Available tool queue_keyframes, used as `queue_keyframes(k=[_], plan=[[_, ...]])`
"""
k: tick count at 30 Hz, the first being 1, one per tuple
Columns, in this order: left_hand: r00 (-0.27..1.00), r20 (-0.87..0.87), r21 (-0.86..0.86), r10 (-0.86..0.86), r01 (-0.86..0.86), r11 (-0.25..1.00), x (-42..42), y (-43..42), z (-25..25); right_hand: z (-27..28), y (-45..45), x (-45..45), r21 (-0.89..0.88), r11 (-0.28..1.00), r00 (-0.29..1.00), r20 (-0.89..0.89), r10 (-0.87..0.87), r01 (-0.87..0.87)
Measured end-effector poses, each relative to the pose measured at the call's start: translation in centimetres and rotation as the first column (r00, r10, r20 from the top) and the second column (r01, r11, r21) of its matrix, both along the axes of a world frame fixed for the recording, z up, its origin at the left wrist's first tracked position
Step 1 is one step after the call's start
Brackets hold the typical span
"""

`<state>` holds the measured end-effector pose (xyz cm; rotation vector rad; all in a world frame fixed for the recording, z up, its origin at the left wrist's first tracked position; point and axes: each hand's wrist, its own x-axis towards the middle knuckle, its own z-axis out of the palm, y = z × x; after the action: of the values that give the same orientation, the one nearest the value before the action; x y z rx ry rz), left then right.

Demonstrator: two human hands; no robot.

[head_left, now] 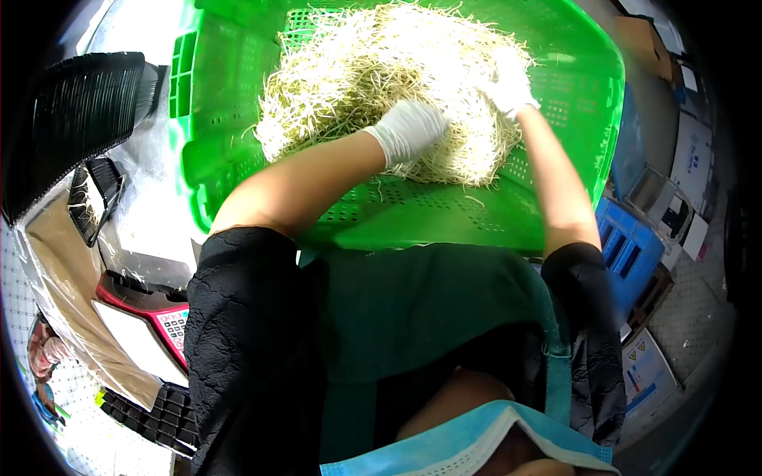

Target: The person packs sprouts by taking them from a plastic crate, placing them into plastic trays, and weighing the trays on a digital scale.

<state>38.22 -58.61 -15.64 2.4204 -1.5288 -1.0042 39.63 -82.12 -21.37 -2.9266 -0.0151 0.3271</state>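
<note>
A large heap of pale bean sprouts (pixel 365 83) lies in a green plastic basket (pixel 286 226) with perforated walls. My left hand (pixel 409 131), in a white glove, presses into the near side of the heap. Its fingers are curled closed among the sprouts, with the tips partly hidden. On the right side of the heap is my right hand (pixel 512 97), also gloved in white. Glare washes out its fingers against the bright sprouts, so their pose cannot be made out.
Black plastic trays (pixel 79 111) are stacked at the left, above a smaller black tray (pixel 95 198) with some sprouts in it. A red scale (pixel 163 317) with a keypad stands below them. Blue crates (pixel 627 246) and white boxes (pixel 690 159) are at the right.
</note>
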Motion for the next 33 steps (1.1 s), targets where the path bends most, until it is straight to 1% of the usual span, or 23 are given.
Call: queue_keyframes(k=[1, 3, 4, 5, 6, 8, 9, 10, 11, 12, 15, 16, 18, 20, 22, 24, 25, 26, 27, 28, 30, 32, 33], plan=[[1.0, -0.002, 0.001, -0.002, 0.002, 1.0, -0.3, 0.5, -0.6, 1.5, 2.1, -0.9, 0.009, 1.0, 0.995, -0.097, -0.026, 0.027], [0.841, 0.535, -0.213, 0.08, 0.043, 0.976, -1.3, 1.9, -2.5, 4.1, 6.4, -3.9, 0.13, 0.988, 0.947, -0.3, 0.115, -0.079], [0.884, 0.467, -0.099, 0.019, 0.031, 0.995, -1.9, 1.8, -3.0, 3.7, 7.6, -4.7, 0.202, 0.971, 0.722, -0.651, 0.233, -0.131], [0.877, 0.481, -0.18, 0.005, 0.093, 0.979, -2.6, 1.9, -4.6, 4.8, 8.2, -7.5, 0.225, 0.973, 0.795, -0.58, 0.181, -0.057], [0.867, 0.499, -0.261, -0.007, 0.158, 0.952, -3.2, 1.8, -6.4, 2.9, 7.4, -10.2, 0.032, 0.862, 0.863, 0.022, 0.505, -0.505], [0.866, 0.492, -0.403, 0.091, 0.133, 0.905, -3.3, 0.6, -7.9, 6.9, 7.5, -7.1, 0.361, 0.899, 0.839, -0.384, 0.386, -0.248], [0.818, 0.573, -0.319, 0.056, 0.16, 0.934, -2.4, -0.4, -7.0, 8.1, 4.3, -3.0, 0.476, 0.833, 0.708, -0.482, 0.516, -0.283], [0.763, 0.646, -0.23, 0.016, 0.174, 0.958, -1.3, -1.1, -6.0, 8.2, 2.9, -1.1, 0.395, 0.875, 0.751, -0.478, 0.456, -0.28], [0.789, 0.605, -0.14, -0.102, 0.232, 0.963, 0.0, -1.7, -6.9, 8.3, 1.5, 0.7, 0.312, 0.911, 0.79, -0.471, 0.394, -0.268], [0.791, 0.604, -0.14, -0.097, 0.225, 0.964, 0.6, -2.2, -7.0, 7.7, 1.3, 0.9, 0.03, 0.989, 0.949, -0.28, 0.147, -0.145], [0.837, 0.548, -0.285, 0.001, 0.185, 0.941, 1.6, -3.5, -7.5, 3.7, -1.1, 4.3, -0.122, 0.954, 0.957, -0.135, 0.257, -0.274], [0.84, 0.543, -0.281, -0.008, 0.19, 0.941, 1.3, -3.5, -7.7, 2.7, -1.5, 3.7, -0.115, 0.957, 0.958, -0.139, 0.252, -0.268], [0.894, 0.44, -0.2, -0.085, 0.19, 0.961, 0.7, -3.2, -7.0, 1.4, -1.9, 2.9, -0.276, 0.933, 0.969, -0.154, 0.195, -0.231], [0.955, 0.28, -0.173, -0.1, 0.152, 0.973, 0.2, -2.7, -6.0, -1.3, -4.7, 2.0, -0.194, 0.967, 0.986, -0.06, 0.156, -0.165], [0.932, 0.36, -0.296, -0.029, 0.143, 0.945, -0.9, -2.4, -6.6, -1.8, -6.1, 2.0, -0.103, 0.989, 0.994, 0.023, 0.108, -0.105], [0.93, 0.369, -0.317, -0.005, 0.131, 0.939, -1.0, -2.1, -5.8, 1.7, -6.0, 3.4, -0.119, 0.993, 0.985, -0.17, -0.017, -0.003], [0.937, 0.349, -0.237, 0.023, 0.064, 0.969, -1.0, -2.1, -5.5, 5.2, -4.5, 5.1, -0.054, 0.989, 0.94, -0.308, -0.148, 0.138], [0.942, 0.332, -0.152, 0.054, -0.004, 0.988, -0.9, -2.1, -5.3, 5.3, -4.6, 5.3, 0.035, 0.992, 0.984, -0.137, -0.115, 0.12], [0.967, 0.227, -0.124, 0.114, -0.087, 0.988, -0.7, -2.2, -6.2, 6.1, -3.8, 6.3, 0.041, 0.995, 0.981, -0.18, -0.078, 0.086], [0.901, 0.41, -0.248, 0.144, -0.042, 0.968, -1.2, -1.5, -7.0, 6.5, -2.8, 7.2, 0.048, 0.997, 0.973, -0.224, -0.046, 0.058], [0.824, 0.475, -0.496, 0.31, -0.041, 0.867, -1.3, -1.3, -8.6, 5.9, 1.1, 8.3, 0.151, 0.986, 0.961, -0.275, -0.027, 0.071], [0.783, 0.485, -0.584, 0.389, -0.041, 0.81, -1.5, -1.5, -9.8, 1.9, 4.5, 7.6, -0.09, 0.994, 0.998, 0.016, 0.067, -0.066], [0.776, 0.482, -0.596, 0.407, -0.05, 0.801, -1.6, -1.6, -10.0, 1.4, 6.0, 7.3, -0.09, 0.994, 0.997, 0.015, 0.07, -0.068]])
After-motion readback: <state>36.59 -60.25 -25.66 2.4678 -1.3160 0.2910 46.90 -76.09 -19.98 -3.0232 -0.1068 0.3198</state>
